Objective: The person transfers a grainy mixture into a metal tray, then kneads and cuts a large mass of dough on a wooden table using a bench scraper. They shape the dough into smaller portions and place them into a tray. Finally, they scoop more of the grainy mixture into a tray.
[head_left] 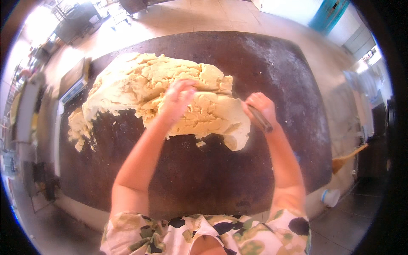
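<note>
A big mass of pale yellow dough (170, 72) lies across the far left and middle of the dark table, its surface cracked and crumbly. Through its right part runs a dark cleft, with a folded slab of dough on the near side. My left hand (178, 97) is over the dough beside this cleft, somewhat blurred, fingers stretched and slightly bent, holding nothing I can see. At the dough's right end my right hand (261, 106) is closed around the brown handle of what looks like a knife (262, 120). Its blade appears to lie along the cleft, mostly hidden.
The dark brown table (204, 178) carries crumbs at the left and a dusting of flour (280, 63) at the far right. A scale (74, 87) stands beyond its left edge. Off the right edge are a broom (348, 158) and a white plastic container (330, 197).
</note>
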A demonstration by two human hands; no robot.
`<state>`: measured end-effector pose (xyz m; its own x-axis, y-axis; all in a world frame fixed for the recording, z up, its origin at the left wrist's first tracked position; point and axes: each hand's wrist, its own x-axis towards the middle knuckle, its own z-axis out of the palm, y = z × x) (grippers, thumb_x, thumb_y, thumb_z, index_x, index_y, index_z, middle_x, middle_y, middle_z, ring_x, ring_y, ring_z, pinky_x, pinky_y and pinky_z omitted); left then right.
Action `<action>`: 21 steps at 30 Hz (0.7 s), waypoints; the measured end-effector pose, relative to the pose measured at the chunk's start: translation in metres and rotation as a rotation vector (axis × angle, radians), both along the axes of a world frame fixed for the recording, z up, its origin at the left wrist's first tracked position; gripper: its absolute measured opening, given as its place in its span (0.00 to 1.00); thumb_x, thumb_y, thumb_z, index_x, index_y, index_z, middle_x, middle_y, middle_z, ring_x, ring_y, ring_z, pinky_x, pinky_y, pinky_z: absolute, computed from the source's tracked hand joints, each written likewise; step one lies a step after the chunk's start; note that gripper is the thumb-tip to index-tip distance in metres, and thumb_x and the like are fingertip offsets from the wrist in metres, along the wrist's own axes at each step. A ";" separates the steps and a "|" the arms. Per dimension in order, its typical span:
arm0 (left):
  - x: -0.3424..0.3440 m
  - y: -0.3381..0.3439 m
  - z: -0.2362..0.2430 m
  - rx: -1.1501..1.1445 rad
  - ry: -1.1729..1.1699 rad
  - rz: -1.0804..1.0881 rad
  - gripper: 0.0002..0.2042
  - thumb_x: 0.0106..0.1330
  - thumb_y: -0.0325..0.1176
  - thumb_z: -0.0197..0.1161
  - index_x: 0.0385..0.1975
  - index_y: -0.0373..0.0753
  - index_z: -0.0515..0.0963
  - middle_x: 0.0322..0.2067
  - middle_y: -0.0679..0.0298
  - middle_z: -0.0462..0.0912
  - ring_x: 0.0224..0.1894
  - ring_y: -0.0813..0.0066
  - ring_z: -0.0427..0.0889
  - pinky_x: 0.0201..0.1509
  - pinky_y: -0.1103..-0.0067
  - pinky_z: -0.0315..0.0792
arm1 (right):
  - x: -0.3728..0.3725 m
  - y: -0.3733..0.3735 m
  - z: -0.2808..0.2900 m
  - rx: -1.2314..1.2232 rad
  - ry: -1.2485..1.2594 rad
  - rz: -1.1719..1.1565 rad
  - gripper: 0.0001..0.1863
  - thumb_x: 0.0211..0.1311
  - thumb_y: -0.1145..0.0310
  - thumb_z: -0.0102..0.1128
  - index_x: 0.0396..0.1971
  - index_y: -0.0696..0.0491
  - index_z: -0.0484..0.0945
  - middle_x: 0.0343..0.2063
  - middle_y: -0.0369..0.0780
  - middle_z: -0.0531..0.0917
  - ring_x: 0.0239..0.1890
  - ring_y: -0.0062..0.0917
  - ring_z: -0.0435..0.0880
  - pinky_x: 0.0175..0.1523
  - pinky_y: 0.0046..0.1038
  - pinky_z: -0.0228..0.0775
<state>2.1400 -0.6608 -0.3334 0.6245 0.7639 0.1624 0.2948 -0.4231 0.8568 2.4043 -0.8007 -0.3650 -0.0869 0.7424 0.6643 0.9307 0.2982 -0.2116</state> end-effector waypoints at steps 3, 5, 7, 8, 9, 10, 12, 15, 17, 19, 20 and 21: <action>-0.055 0.064 -0.054 0.049 0.347 0.188 0.20 0.70 0.44 0.47 0.54 0.40 0.73 0.55 0.57 0.73 0.59 0.65 0.69 0.63 0.71 0.64 | 0.039 -0.034 -0.021 -0.073 -0.254 -0.134 0.11 0.44 0.73 0.65 0.16 0.52 0.69 0.20 0.38 0.72 0.26 0.32 0.75 0.31 0.32 0.71; -0.064 0.078 -0.075 0.039 0.509 0.169 0.23 0.67 0.52 0.48 0.52 0.42 0.76 0.53 0.56 0.75 0.59 0.62 0.70 0.62 0.71 0.62 | 0.074 -0.070 -0.053 -0.209 -0.390 -0.217 0.10 0.43 0.72 0.65 0.18 0.53 0.70 0.23 0.39 0.74 0.31 0.33 0.76 0.33 0.33 0.72; -0.058 0.082 -0.082 -0.054 0.480 0.148 0.26 0.66 0.56 0.47 0.53 0.44 0.75 0.55 0.57 0.74 0.60 0.62 0.69 0.63 0.71 0.61 | 0.098 -0.103 -0.078 -0.265 -0.414 -0.279 0.07 0.45 0.73 0.62 0.19 0.53 0.72 0.24 0.38 0.74 0.32 0.34 0.76 0.36 0.33 0.73; -0.061 0.083 -0.082 -0.102 0.474 0.151 0.27 0.65 0.58 0.47 0.54 0.45 0.75 0.56 0.57 0.73 0.60 0.62 0.69 0.64 0.71 0.61 | 0.098 -0.108 -0.083 -0.302 -0.418 -0.290 0.05 0.46 0.73 0.61 0.20 0.53 0.72 0.25 0.38 0.74 0.33 0.34 0.76 0.37 0.34 0.73; -0.064 0.085 -0.082 -0.124 0.516 0.140 0.28 0.65 0.58 0.47 0.54 0.45 0.75 0.57 0.57 0.73 0.61 0.62 0.69 0.64 0.71 0.60 | 0.096 -0.113 -0.090 -0.359 -0.410 -0.275 0.04 0.46 0.74 0.60 0.21 0.53 0.73 0.25 0.39 0.75 0.33 0.35 0.77 0.37 0.35 0.74; -0.064 0.088 -0.075 -0.140 0.556 0.128 0.28 0.64 0.59 0.47 0.55 0.45 0.74 0.57 0.57 0.73 0.61 0.62 0.68 0.64 0.71 0.60 | 0.093 -0.115 -0.091 -0.410 -0.402 -0.263 0.03 0.47 0.75 0.58 0.22 0.54 0.74 0.26 0.40 0.75 0.33 0.36 0.78 0.38 0.36 0.74; -0.064 0.093 -0.077 -0.185 0.592 0.100 0.29 0.63 0.60 0.48 0.56 0.46 0.74 0.58 0.57 0.72 0.62 0.62 0.68 0.64 0.71 0.60 | 0.089 -0.110 -0.095 -0.568 -0.284 -0.253 0.03 0.48 0.75 0.56 0.25 0.55 0.76 0.28 0.41 0.77 0.34 0.37 0.79 0.40 0.37 0.74; -0.064 0.094 -0.075 -0.236 0.603 0.068 0.31 0.62 0.62 0.48 0.57 0.47 0.73 0.59 0.57 0.71 0.62 0.62 0.67 0.65 0.71 0.60 | 0.062 -0.071 -0.079 -0.571 0.121 -0.161 0.07 0.53 0.74 0.54 0.31 0.57 0.79 0.35 0.45 0.81 0.39 0.39 0.82 0.46 0.36 0.74; -0.061 0.091 -0.066 -0.237 0.628 0.055 0.32 0.61 0.64 0.47 0.58 0.48 0.72 0.60 0.57 0.70 0.63 0.63 0.66 0.65 0.71 0.60 | 0.027 -0.017 -0.059 -0.478 0.346 -0.083 0.10 0.59 0.70 0.55 0.37 0.59 0.79 0.39 0.47 0.81 0.43 0.40 0.81 0.48 0.32 0.73; -0.064 0.093 -0.072 -0.245 0.615 0.076 0.33 0.61 0.64 0.47 0.58 0.48 0.71 0.60 0.58 0.70 0.63 0.63 0.66 0.65 0.71 0.59 | -0.010 0.042 -0.048 -0.416 0.530 0.049 0.16 0.63 0.64 0.53 0.42 0.61 0.78 0.43 0.49 0.81 0.45 0.40 0.80 0.51 0.31 0.71; -0.066 0.094 -0.077 -0.251 0.614 0.083 0.33 0.61 0.65 0.47 0.59 0.48 0.71 0.60 0.58 0.70 0.63 0.63 0.66 0.65 0.72 0.59 | -0.029 0.067 -0.040 -0.579 0.679 0.013 0.21 0.67 0.56 0.49 0.45 0.59 0.78 0.45 0.49 0.81 0.47 0.40 0.80 0.53 0.32 0.70; -0.062 0.094 -0.078 -0.249 0.614 0.072 0.32 0.62 0.63 0.48 0.59 0.48 0.70 0.59 0.58 0.71 0.62 0.63 0.68 0.64 0.71 0.61 | -0.038 0.088 -0.051 -0.617 0.599 0.043 0.25 0.68 0.51 0.45 0.46 0.58 0.78 0.46 0.50 0.80 0.49 0.41 0.78 0.56 0.34 0.67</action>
